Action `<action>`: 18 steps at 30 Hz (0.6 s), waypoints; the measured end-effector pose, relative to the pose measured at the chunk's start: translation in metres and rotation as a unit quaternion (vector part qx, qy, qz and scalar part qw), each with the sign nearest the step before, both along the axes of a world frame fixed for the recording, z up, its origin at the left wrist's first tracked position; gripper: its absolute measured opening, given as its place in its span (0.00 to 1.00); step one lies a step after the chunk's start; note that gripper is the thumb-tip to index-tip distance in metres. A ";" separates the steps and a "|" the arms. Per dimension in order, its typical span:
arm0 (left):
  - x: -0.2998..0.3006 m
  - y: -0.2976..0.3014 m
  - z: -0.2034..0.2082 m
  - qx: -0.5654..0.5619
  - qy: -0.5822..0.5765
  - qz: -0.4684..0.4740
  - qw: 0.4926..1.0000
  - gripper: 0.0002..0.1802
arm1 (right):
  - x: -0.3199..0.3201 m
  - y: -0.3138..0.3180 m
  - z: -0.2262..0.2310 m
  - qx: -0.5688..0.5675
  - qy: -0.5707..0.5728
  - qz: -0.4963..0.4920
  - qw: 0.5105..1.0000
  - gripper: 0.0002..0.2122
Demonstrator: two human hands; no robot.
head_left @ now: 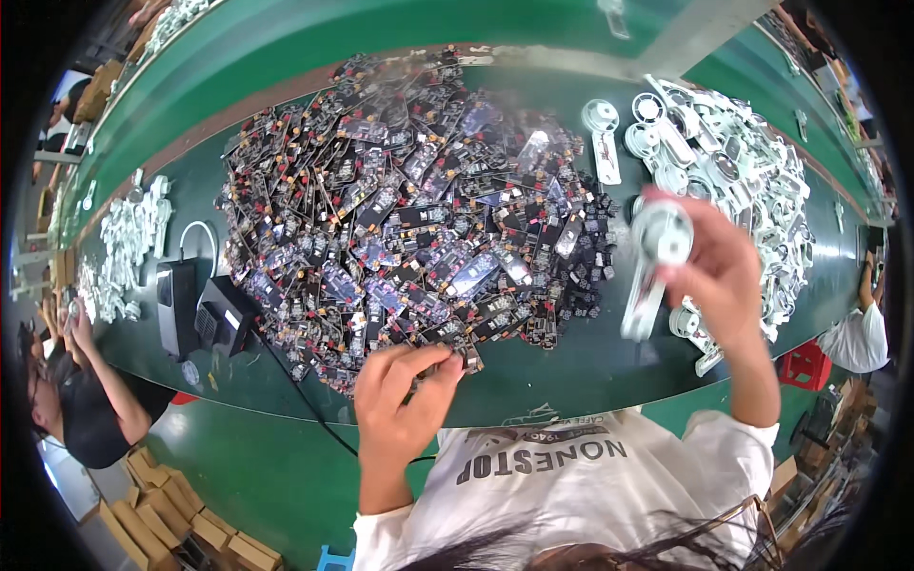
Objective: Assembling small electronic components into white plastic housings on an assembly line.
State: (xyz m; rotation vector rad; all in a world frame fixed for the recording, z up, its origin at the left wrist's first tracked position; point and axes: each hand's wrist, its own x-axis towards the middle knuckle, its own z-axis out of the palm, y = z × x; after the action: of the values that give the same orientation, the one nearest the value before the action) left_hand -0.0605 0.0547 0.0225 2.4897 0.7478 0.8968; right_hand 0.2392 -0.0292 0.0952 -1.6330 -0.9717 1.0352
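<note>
My right hand is closed around a white plastic housing with a round head and a long handle, like a handheld fan's shell. It is raised over the right part of the table and slightly blurred. At the near edge of a big heap of small circuit boards, my left hand pinches a small circuit board between thumb and fingers. Part of that board is hidden by the fingertips. Another white housing lies alone, just right of the heap.
White housings are piled at the right. Two black boxy devices with a cable stand left of the boards, near more white parts. A person works at the left end; a red stool stands at the right.
</note>
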 end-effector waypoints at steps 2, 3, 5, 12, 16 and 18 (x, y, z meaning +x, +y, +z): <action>0.027 -0.005 -0.003 -0.127 -0.140 -0.010 0.982 0.11 | -0.026 -0.013 -0.011 0.014 0.125 -0.029 0.992 0.26; 0.035 -0.015 -0.001 -0.232 -0.167 -0.006 0.958 0.11 | -0.039 -0.014 -0.017 0.039 0.142 -0.018 0.989 0.25; 0.063 -0.038 0.012 -0.429 -0.270 0.050 0.861 0.06 | -0.058 -0.022 -0.039 0.153 -0.032 -0.007 0.988 0.25; 0.074 -0.026 -0.002 -0.067 -0.122 -0.066 0.988 0.14 | -0.064 -0.023 -0.066 0.205 0.042 0.008 0.978 0.25; 0.073 -0.030 -0.007 -0.025 -0.132 -0.022 0.991 0.14 | -0.068 -0.017 -0.071 0.263 0.051 0.012 0.963 0.24; 0.076 -0.028 0.001 -0.100 -0.100 -0.010 0.990 0.14 | -0.068 -0.018 -0.072 0.238 0.026 -0.007 0.971 0.25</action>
State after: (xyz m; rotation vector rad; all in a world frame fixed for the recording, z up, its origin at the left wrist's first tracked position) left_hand 0.0155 0.0268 0.0240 2.1920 0.7063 0.9933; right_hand 0.1707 -0.0470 0.0231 -1.2063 -1.0746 0.7563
